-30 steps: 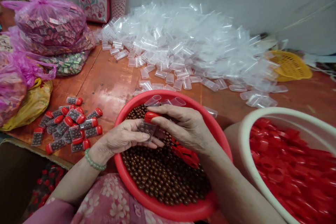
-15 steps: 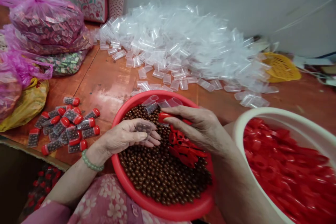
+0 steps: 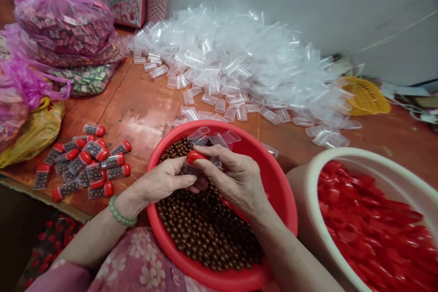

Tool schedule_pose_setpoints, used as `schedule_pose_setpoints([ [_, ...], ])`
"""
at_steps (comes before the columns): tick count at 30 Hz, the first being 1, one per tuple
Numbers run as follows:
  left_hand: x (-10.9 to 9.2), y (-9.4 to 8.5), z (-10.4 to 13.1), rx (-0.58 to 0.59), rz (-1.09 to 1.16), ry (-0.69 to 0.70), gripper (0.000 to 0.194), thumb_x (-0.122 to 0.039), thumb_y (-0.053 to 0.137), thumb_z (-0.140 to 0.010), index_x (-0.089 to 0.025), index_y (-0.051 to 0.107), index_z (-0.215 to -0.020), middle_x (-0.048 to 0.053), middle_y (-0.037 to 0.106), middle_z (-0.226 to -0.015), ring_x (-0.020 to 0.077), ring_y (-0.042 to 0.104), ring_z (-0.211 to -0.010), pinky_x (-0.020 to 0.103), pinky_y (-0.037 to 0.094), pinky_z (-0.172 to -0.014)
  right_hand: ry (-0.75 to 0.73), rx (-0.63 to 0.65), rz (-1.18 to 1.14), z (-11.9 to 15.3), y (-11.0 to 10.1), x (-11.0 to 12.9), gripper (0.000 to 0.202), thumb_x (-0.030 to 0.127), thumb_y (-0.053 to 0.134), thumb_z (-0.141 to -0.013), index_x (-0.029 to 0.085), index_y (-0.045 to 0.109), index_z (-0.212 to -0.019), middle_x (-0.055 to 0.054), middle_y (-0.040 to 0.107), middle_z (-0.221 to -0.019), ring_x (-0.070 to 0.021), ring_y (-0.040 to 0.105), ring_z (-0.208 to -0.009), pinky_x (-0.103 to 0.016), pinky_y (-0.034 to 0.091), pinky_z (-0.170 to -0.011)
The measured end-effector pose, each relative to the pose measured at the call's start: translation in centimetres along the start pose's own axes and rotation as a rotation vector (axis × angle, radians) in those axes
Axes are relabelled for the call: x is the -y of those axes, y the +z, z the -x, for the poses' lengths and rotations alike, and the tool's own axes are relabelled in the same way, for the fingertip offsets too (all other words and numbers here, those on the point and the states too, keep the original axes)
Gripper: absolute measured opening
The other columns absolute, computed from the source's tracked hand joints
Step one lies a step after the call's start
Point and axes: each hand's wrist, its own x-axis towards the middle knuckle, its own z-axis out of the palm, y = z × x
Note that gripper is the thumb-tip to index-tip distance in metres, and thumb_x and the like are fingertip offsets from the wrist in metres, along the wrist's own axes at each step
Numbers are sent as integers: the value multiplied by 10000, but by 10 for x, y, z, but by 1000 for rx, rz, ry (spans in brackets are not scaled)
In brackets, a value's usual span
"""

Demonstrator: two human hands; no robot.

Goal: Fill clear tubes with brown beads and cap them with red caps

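Observation:
My left hand (image 3: pixel 164 182) is closed around a small clear plastic tube (image 3: pixel 188 169), mostly hidden by the fingers. Between thumb and fingers, my right hand (image 3: pixel 236 175) grips a red plastic cap (image 3: pixel 196 156), which sits at the tube's top end; whether it is pressed fully on cannot be seen. Both hands are above a red basin (image 3: pixel 290 205) holding many glossy brown balls (image 3: pixel 205 242). Several empty clear tubes (image 3: pixel 217 138) rest at the basin's far side. Red caps lying in the basin are mostly covered by my right hand.
Capped, ball-filled tubes (image 3: pixel 84 162) lie in a pile at left. A big heap of clear tubes (image 3: pixel 236 54) spreads along the wall. A cream bucket (image 3: pixel 310 191) of red caps (image 3: pixel 369 228) stands at right. Tied pink bags (image 3: pixel 65 27) and a yellow basket (image 3: pixel 367 96) flank the heap.
My right hand has moved left, bringing the red cap from above the basin to the tube. My left fingers have closed around the tube, which lay on the open palm before.

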Motion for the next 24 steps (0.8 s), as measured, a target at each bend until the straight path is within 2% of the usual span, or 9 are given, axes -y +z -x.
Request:
schedule_pose_setpoints([
  [6, -3, 3, -1, -42, -79, -12, 352, -386, 722, -746, -123, 591, -940, 34, 597, -840, 130, 577, -766, 278, 475, -740, -56, -1, 72, 2, 2, -4, 139, 195, 637, -862, 197, 709, -982, -10, 721, -778, -121, 656, -648, -225, 543, -622],
  [9, -3, 3, -1, -21, -137, -21, 309, -372, 673, -773, -127, 563, -927, 33, 577, -825, 132, 564, -751, 278, 472, -715, -106, 39, 128, 1, -2, -4, 149, 188, 626, -869, 193, 697, -1000, -20, 719, -789, -129, 661, -676, -231, 543, -629],
  [13, -2, 4, 0, -51, -320, -10, 159, -235, 569, -823, -137, 549, -946, 31, 575, -847, 132, 552, -770, 294, 464, -760, -128, 120, 141, 2, -11, -6, 151, 196, 621, -877, 195, 687, -1013, -31, 714, -795, -136, 669, -688, -235, 543, -619],
  [16, -3, 6, 0, -69, -466, -6, 164, -159, 520, -832, -132, 560, -988, 38, 588, -885, 144, 549, -817, 316, 451, -820, -150, 144, 131, 4, -12, -9, 158, 195, 611, -886, 196, 678, -1029, -34, 712, -804, -136, 672, -698, -238, 546, -628],
  [21, -4, 6, -2, -71, -349, -9, 189, -156, 514, -823, -131, 564, -1003, 29, 576, -877, 131, 546, -794, 297, 456, -794, -205, 20, 185, 10, 0, -11, 159, 185, 602, -891, 212, 653, -1039, -25, 712, -813, -133, 661, -678, -240, 543, -622],
  [24, -4, 5, -2, -54, -283, 14, 148, -194, 555, -807, -129, 566, -939, 24, 565, -839, 124, 534, -757, 287, 453, -764, -208, -36, 222, 13, 6, -11, 145, 186, 588, -901, 217, 633, -1035, -23, 701, -798, -133, 649, -661, -242, 537, -611],
])
